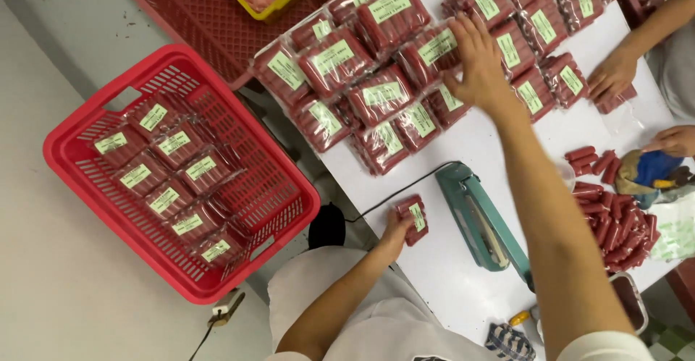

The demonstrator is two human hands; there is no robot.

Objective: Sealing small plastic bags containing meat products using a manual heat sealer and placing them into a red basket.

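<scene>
My left hand (394, 229) clasps one sealed sausage pack (413, 218) | right hand (479, 60) spread flat on stacked packs (376, 93) | crate (94, 187) part-filled | loose sausages (615, 223) unpacked.

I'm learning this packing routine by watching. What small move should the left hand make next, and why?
Probably swing the sealed sausage pack held by the left hand into the red basket: it sits at the table edge beside the basket, which already holds similar labelled packs.

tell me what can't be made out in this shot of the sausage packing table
Head view only:
- Yellow tub: cut off by the top edge, contents blurred.
- Pack labels: print too small.
- Left hand: fingers hidden under the pack it holds.
- Right hand: palm hidden; grip on the packs unclear.
- Co-worker's hands: arms cut off at the right edge.
</scene>
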